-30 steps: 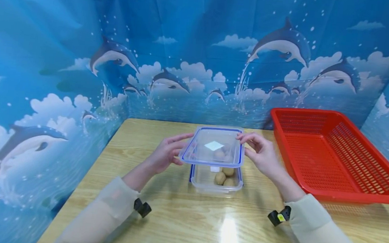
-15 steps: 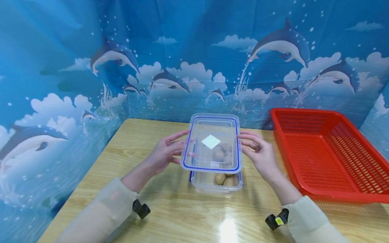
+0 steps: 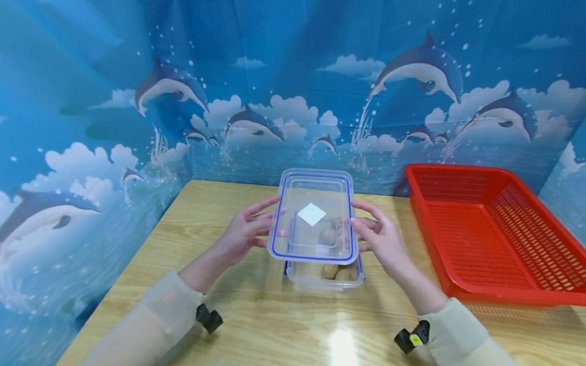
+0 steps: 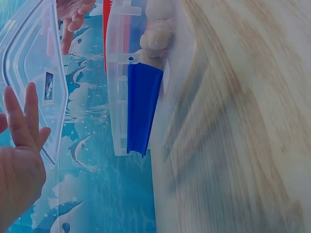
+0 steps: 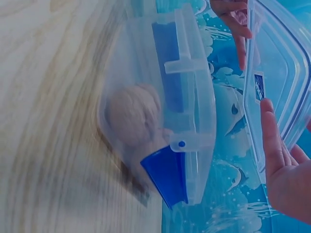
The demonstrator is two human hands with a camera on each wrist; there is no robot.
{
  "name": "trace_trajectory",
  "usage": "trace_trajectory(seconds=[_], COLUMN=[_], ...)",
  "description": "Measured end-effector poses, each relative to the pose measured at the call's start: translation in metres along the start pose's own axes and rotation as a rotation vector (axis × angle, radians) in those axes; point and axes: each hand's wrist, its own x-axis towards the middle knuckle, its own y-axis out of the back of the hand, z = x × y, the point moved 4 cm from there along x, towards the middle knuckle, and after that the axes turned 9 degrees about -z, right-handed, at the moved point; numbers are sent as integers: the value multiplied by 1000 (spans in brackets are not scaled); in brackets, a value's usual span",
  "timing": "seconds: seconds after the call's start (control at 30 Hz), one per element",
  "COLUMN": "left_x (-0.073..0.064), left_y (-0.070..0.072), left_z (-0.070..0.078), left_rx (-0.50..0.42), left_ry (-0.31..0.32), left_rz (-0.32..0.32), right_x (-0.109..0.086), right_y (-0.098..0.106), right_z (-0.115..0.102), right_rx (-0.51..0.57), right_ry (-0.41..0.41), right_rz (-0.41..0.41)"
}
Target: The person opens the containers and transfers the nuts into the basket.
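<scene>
A clear plastic lid (image 3: 314, 240) with a blue seal and a white square label is held tilted above a clear food container (image 3: 306, 272). My left hand (image 3: 243, 232) holds the lid's left edge, some fingertips showing through the plastic. At the opposite edge, my right hand (image 3: 381, 237) grips it between thumb and fingers. The container stands on the table with its blue side clips (image 5: 167, 174) hanging down. Inside lie several round, light-brown nuts (image 3: 330, 272) that look like walnuts. The lid partly covers them in the head view.
A large red plastic basket (image 3: 482, 234) with slotted walls stands on the wooden table (image 3: 269, 332), right of the container. A blue dolphin-print curtain (image 3: 291, 78) hangs behind the table and along its sides.
The lid has tipped up from a flatter position to face me more, and has shifted slightly left. My right hand has moved left with it, keeping hold of the edge.
</scene>
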Motion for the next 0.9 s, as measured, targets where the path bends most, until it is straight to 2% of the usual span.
trace_trajectory(seconds=[0.17, 0.37, 0.7, 0.9], left_x=[-5, -14, -39, -52], left_y=[6, 20, 56, 78], left_z=[-2, -5, -6, -2], left_rx=[-1, 36, 150, 198], left_ry=[3, 21, 97, 80], left_rz=[11, 42, 138, 116], right_x=[1, 5, 15, 22], right_y=[-10, -30, -73, -99], right_z=[3, 7, 11, 13], right_rx=[8, 53, 113, 185], right_ry=[-20, -30, -68, -76], right_rz=[-1, -24, -93, -88])
